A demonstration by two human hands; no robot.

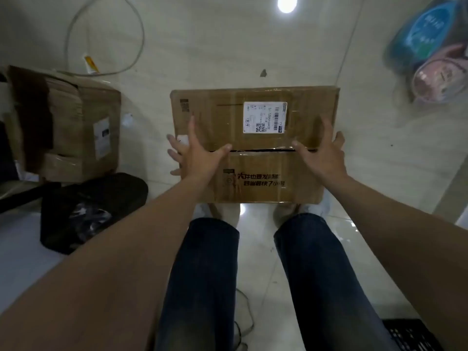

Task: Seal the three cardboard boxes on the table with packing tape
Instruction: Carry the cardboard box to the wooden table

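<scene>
A flat brown cardboard box (253, 173) with a white shipping label (264, 117) lies in front of my knees. Its two top flaps meet at a dark slit (260, 149) across the middle. My left hand (200, 153) is on the box's left edge, thumb at the slit and outer fingers over the side. My right hand (321, 150) mirrors it on the right edge. A second, taller cardboard box (68, 127) with a torn-looking top stands to the left. I see no tape roll.
A black bag (88, 211) lies by my left forearm, below the second box. A white cable (106, 34) loops at the top left. A clear plastic bag with blue and pink items (430, 54) sits far right. A black crate (410, 335) is at the bottom right.
</scene>
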